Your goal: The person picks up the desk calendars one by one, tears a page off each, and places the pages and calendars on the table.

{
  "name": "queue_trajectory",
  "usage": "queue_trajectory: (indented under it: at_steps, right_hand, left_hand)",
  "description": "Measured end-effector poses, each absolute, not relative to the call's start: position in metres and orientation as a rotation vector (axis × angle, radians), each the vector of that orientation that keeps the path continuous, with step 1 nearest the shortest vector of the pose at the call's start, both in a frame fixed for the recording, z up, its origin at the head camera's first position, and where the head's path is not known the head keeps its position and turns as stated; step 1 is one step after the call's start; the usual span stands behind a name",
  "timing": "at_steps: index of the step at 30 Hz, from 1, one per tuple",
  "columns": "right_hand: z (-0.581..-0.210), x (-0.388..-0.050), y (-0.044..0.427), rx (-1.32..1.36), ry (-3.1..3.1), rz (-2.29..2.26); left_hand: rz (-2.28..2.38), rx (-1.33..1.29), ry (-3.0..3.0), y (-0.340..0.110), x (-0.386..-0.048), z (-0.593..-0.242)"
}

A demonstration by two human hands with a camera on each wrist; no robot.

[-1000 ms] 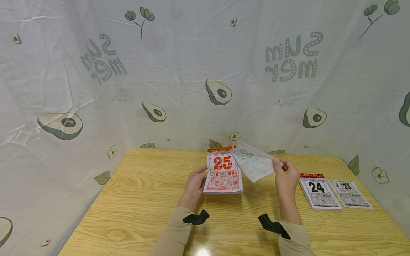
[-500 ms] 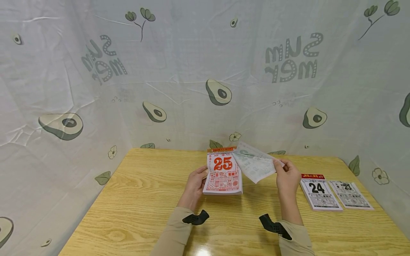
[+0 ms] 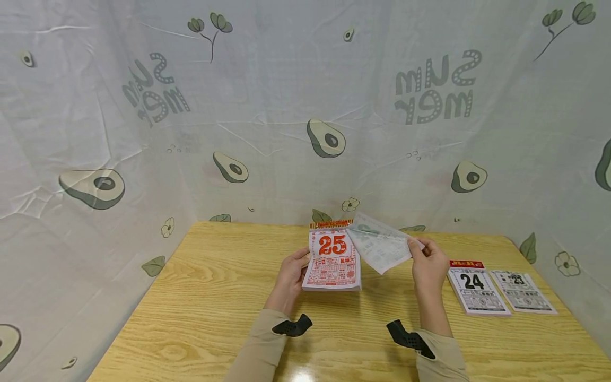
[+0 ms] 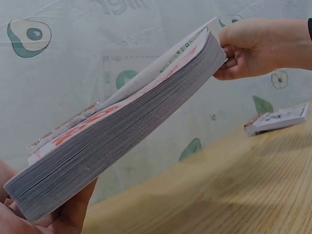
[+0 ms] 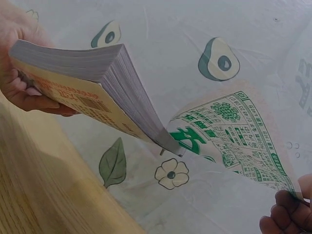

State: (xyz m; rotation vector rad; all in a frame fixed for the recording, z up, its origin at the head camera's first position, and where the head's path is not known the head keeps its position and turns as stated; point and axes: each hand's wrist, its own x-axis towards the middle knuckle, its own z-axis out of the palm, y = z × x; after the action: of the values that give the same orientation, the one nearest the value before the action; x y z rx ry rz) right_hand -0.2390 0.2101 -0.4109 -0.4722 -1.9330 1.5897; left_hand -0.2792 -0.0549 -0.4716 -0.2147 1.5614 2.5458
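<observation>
In the head view, my left hand (image 3: pixel 289 273) grips a thick tear-off calendar (image 3: pixel 332 270) by its left edge, tilted above the table. A red 25 stands on its top page, under a red and gold header (image 3: pixel 331 224). My right hand (image 3: pixel 429 265) pinches the outer corner of a thin sheet (image 3: pixel 379 246), stretched out to the right. One end of that sheet meets the calendar's bound top right corner; how much is still attached cannot be told. Green print covers the sheet (image 5: pixel 229 131) in the right wrist view. The page block (image 4: pixel 126 124) shows edge-on in the left wrist view.
At the right of the wooden table (image 3: pixel 215 297) lies a second calendar (image 3: pixel 479 289) showing 24. Beside it lies a loose sheet (image 3: pixel 522 291) with 23. A pale cloth (image 3: pixel 281 95) printed with avocados hangs behind the table.
My right hand and the pulled sheet have shifted very slightly to the right. The left hand keeps its grip on the calendar, almost still.
</observation>
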Motion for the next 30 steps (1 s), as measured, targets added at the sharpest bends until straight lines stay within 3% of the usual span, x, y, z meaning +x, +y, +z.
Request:
queue_trajectory:
  at_steps: [30]
  right_hand:
    - [-0.4069, -0.2363, 0.2163, -0.460, -1.922, 1.619]
  left_hand:
    - [2.497, -0.128, 1.636, -0.0602, -0.2785, -0.4643]
